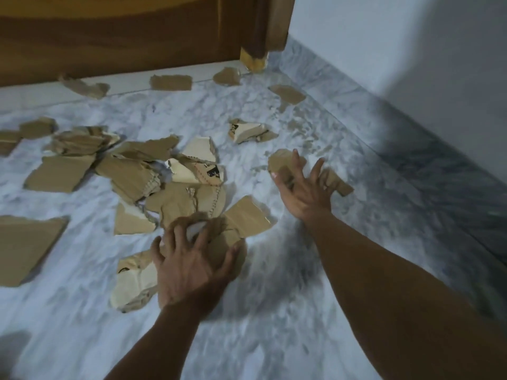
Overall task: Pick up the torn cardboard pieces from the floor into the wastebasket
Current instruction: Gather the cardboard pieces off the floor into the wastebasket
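Observation:
Torn brown cardboard pieces lie scattered over the marble floor (274,311), with a thick heap (142,171) in the middle. My left hand (189,267) presses down with spread, curled fingers on a cardboard piece (227,239) at the near end of the heap. My right hand (304,187) reaches further right and grips two small cardboard scraps (282,160), one sticking out to the right of the fingers. A large flat cardboard piece (24,245) lies at the left edge. No wastebasket is in view.
A wooden door (123,31) and its frame foot (253,60) stand at the back, with several cardboard bits along the threshold. A white wall (411,50) with a grey marble skirting runs along the right side. A dark shadow sits at bottom left.

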The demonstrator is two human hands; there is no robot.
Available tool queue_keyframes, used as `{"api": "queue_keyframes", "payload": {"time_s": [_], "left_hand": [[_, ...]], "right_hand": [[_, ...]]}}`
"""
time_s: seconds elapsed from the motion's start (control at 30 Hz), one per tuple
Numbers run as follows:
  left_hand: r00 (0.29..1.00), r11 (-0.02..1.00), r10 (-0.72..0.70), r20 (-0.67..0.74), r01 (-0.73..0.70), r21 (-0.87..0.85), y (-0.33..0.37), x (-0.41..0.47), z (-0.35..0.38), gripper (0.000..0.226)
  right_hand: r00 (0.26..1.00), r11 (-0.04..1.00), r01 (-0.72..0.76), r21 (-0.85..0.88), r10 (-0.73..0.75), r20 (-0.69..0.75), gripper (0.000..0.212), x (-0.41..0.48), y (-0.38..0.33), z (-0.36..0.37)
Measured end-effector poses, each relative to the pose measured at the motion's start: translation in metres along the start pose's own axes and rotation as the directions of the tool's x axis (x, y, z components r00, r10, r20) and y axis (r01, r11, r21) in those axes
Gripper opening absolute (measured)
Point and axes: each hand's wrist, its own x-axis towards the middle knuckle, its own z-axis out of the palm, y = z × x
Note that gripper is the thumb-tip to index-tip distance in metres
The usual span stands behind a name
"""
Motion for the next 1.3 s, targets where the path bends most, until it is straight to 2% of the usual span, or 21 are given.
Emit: {"api": "queue_keyframes", "payload": {"time_s": [0.1, 0.2, 0.33, 0.4, 0.47, 0.57, 0.7, 0.77, 0.83, 0.9, 0.97, 1.03, 1.1, 1.13, 1.17, 1.23, 1.3], "left_hand": [[0.996, 0.999, -0.029, 0.089, 0.031, -0.019, -0.002, 0.005, 0.002, 0.091], [0.991, 0.997, -0.079, 0.111, 0.081, -0.010, 0.000, 0.010, 0.001, 0.101], [0.985, 0.985, -0.168, 0.040, 0.169, -0.017, 0.000, 0.037, -0.003, 0.111], [0.992, 0.993, -0.107, -0.070, 0.103, -0.052, -0.008, 0.053, 0.001, 0.108], [0.988, 0.998, -0.026, -0.150, 0.017, -0.060, -0.014, 0.065, 0.002, 0.105], [0.987, 0.997, -0.036, -0.154, 0.024, -0.077, -0.022, 0.096, -0.001, 0.113], [0.991, 0.992, -0.126, 0.042, 0.127, -0.015, -0.042, 0.160, -0.007, 0.122], [0.981, 0.990, -0.118, 0.153, 0.105, 0.089, -0.048, 0.178, -0.004, 0.117], [0.980, 0.987, -0.111, 0.166, 0.089, 0.134, -0.050, 0.182, -0.003, 0.113], [0.987, 0.986, -0.118, 0.109, 0.103, 0.133, -0.050, 0.181, -0.008, 0.109], [0.994, 0.988, -0.109, 0.004, 0.108, 0.110, -0.051, 0.178, -0.011, 0.098], [0.987, 0.992, -0.127, -0.097, 0.128, 0.009, -0.054, 0.173, -0.011, 0.081], [0.962, 0.979, -0.205, -0.181, 0.198, -0.057, -0.062, 0.168, -0.010, 0.067], [0.943, 0.966, -0.259, -0.211, 0.252, -0.060, -0.069, 0.165, -0.010, 0.067], [0.923, 0.945, -0.326, -0.205, 0.322, -0.054, -0.077, 0.164, -0.012, 0.071], [0.881, 0.885, -0.465, -0.089, 0.464, -0.027, -0.089, 0.163, -0.016, 0.081], [0.870, 0.870, -0.493, -0.008, 0.493, 0.014, -0.098, 0.163, -0.016, 0.080]], "right_hand": [[0.999, 0.999, 0.024, -0.021, -0.024, 0.025, 0.088, 0.013, -0.022, 0.002], [0.999, 0.998, 0.031, -0.055, -0.031, -0.006, 0.091, 0.020, -0.036, 0.008], [0.980, 0.991, 0.040, -0.127, -0.064, -0.187, 0.092, 0.031, -0.041, 0.016], [0.959, 0.992, 0.051, -0.117, -0.081, -0.271, 0.093, 0.043, -0.044, 0.016], [0.955, 0.998, 0.058, -0.033, -0.065, -0.289, 0.093, 0.056, -0.046, 0.017], [0.931, 0.991, 0.132, -0.002, -0.124, -0.343, 0.094, 0.074, -0.050, 0.019], [0.985, 0.987, 0.120, 0.110, -0.105, -0.136, 0.094, 0.120, -0.068, 0.019], [0.985, 0.982, 0.170, 0.083, -0.168, -0.035, 0.094, 0.145, -0.081, 0.020], [0.961, 0.966, 0.257, 0.027, -0.258, 0.103, 0.090, 0.161, -0.097, 0.021], [0.932, 0.952, 0.306, 0.011, -0.302, 0.201, 0.080, 0.163, -0.116, 0.022], [0.917, 0.936, 0.348, 0.046, -0.350, 0.192, 0.073, 0.152, -0.133, 0.023], [0.911, 0.922, 0.379, 0.080, -0.387, 0.144, 0.070, 0.136, -0.145, 0.027], [0.901, 0.907, 0.406, 0.113, -0.417, 0.116, 0.074, 0.120, -0.154, 0.031], [0.898, 0.903, 0.411, 0.122, -0.425, 0.117, 0.076, 0.113, -0.159, 0.032], [0.892, 0.898, 0.423, 0.117, -0.436, 0.120, 0.078, 0.105, -0.163, 0.034], [0.870, 0.877, 0.478, 0.057, -0.481, 0.106, 0.093, 0.089, -0.173, 0.042], [0.853, 0.855, 0.518, -0.017, -0.515, 0.082, 0.108, 0.074, -0.181, 0.054]]}}
